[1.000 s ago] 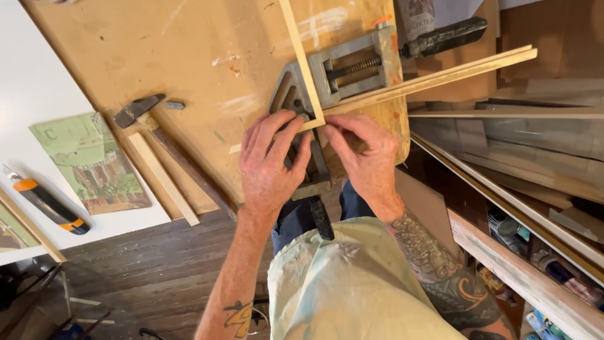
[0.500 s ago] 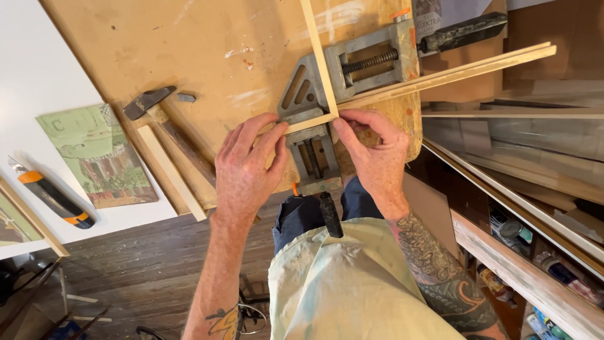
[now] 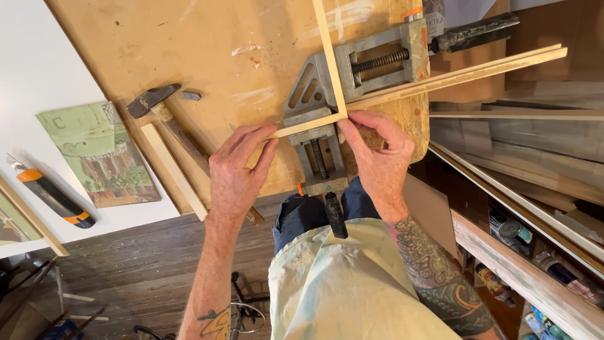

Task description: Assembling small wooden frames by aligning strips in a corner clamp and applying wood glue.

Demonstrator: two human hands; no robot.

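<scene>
Fingers of left hand (image 3: 236, 179) and right hand (image 3: 377, 157) pinch a wood strip (image 3: 302, 126) at the corner clamp (image 3: 327, 94); uneven pressure toward 12 o'clock could shift the joint

Open board beyond the left hand, crowded ground around the right

Ahead of the left hand (image 3: 234, 173) the wooden bench top (image 3: 207, 50) lies bare and gives open passage; to its left a hammer (image 3: 165, 119), a small grey block (image 3: 190, 96) and a loose wooden strip (image 3: 173, 170) lie in the way. Between the hands the grey corner clamp (image 3: 324, 101) stands proud, its screw handle (image 3: 335, 214) jutting back toward the person's body. Ahead of the right hand (image 3: 377, 160), one thin moulding (image 3: 329, 56) runs away across the clamp and long mouldings (image 3: 465, 72) bar the way to the right, with stacked strips and shelves (image 3: 535, 220) beyond them.
</scene>
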